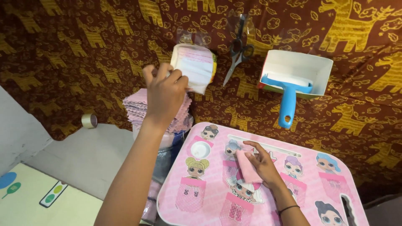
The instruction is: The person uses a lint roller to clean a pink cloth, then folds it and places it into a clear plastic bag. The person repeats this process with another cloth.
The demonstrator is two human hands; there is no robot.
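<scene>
Item: small pink cloth piece, flat on the pink cartoon-doll lap table. Your right hand pressed it down, fingers spread, not clamped. Soft, light, limp; probably best pinched at an edge. Your left hand gripped a white pack above the pink cloth stack.
</scene>
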